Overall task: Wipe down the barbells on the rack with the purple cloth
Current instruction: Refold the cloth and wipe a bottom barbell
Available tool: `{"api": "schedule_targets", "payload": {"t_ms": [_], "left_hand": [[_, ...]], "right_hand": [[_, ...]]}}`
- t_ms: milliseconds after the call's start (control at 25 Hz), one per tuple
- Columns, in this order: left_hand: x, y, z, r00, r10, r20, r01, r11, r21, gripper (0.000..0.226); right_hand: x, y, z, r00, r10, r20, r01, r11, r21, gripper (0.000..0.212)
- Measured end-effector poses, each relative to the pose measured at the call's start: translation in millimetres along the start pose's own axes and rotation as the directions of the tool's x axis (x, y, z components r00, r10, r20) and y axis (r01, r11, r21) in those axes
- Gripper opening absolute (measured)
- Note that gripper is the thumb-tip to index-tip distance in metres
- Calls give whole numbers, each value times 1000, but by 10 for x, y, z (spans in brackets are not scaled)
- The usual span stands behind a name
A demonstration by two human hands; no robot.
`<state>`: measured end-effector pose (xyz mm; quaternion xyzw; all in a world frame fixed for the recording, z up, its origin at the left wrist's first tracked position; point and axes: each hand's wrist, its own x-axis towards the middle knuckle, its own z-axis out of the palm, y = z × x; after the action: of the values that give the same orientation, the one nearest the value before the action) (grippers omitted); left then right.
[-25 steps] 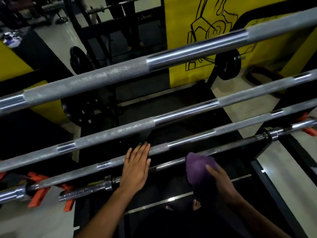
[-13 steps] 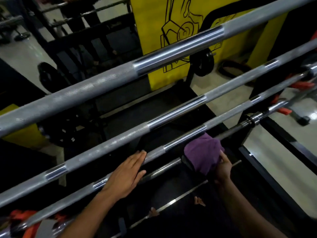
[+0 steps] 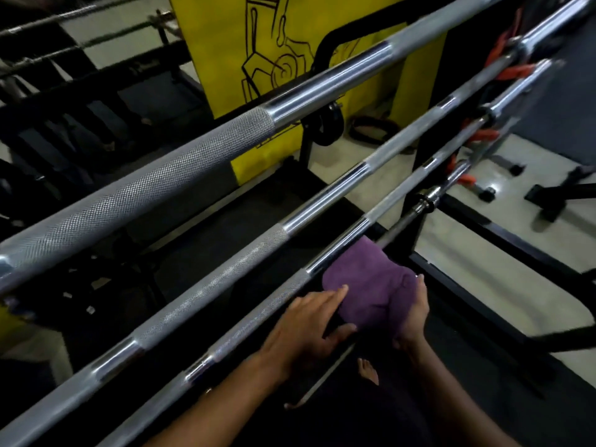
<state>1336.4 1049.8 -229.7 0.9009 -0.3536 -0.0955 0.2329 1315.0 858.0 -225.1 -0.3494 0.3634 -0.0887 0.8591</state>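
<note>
1. The right hand (image 3: 411, 312) is closed around the purple cloth (image 3: 367, 285), thumb on the cloth's far right edge and the bunched fabric filling the palm.
2. The cloth is draped over the thin dark barbell (image 3: 398, 225), the one nearest the person, and hides the stretch of bar under it; the bar comes out from the cloth's far end and runs up and away to the right of that hand.
3. The left hand (image 3: 309, 327) lies just left of the right one, open with fingers stretched out. Its fingertips (image 3: 342, 290) touch the near left edge of the cloth, and the thumb reaches out below the cloth. It grips nothing that I can make out.
4. Just beyond the left hand's knuckles runs the next barbell (image 3: 274, 304), its rough grip section beside the fingers; whether the hand rests on it I cannot tell.
5. Farther from both hands, two more barbells slant the same way: a middle one (image 3: 225, 269) and the thick top one (image 3: 180, 179).
6. Far up to the right of the right hand, orange clips (image 3: 516, 71) sit on the bar ends.
7. Beyond the bars stands a yellow board (image 3: 222, 43) with a black line drawing.
</note>
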Motion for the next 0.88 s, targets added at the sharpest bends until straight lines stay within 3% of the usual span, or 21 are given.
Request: {"api": "schedule_targets", "payload": {"t_ms": [80,200,280,400,480,520,600,680,760,880], "left_hand": [[151,201,34,996,85,16,-85,996,10,81],[143,348,91,936,336,105,-327,940,-96,66],[33,275,82,892,427,145,-398,897,-192,59],[-147,-139,9,929,370,23,-370,929,0,54],[-304,-493,-99,966,256,-29,-248,956,156,56],[-398,-658,-158,977,213,-17,-205,957,208,58],[-582,-902,-237,984,167,66,-178,947,267,61],[-686,-1026,-220,981,152,118,-182,932,314,60],[-709,-1059,-182,979,154,131,-191,919,346,68],[-687,-1095,-174,976,173,129,-206,923,324,84]], "right_hand": [[-69,91,1,997,29,-72,-23,996,87,62],[-225,114,-4,995,-23,-99,22,1000,-6,38],[-216,147,-100,990,-28,-141,22,999,-42,38],[-128,188,-225,985,-46,-169,10,978,-209,34],[-81,219,-256,979,3,-205,-39,985,-170,30],[-71,236,-237,977,14,-212,-41,991,-125,29],[29,256,-104,971,142,-195,-124,987,100,47],[298,217,125,973,111,-202,-94,991,91,64],[796,177,319,963,35,-266,-25,999,41,64],[1083,-46,805,971,118,-206,-93,988,126,51]]}}
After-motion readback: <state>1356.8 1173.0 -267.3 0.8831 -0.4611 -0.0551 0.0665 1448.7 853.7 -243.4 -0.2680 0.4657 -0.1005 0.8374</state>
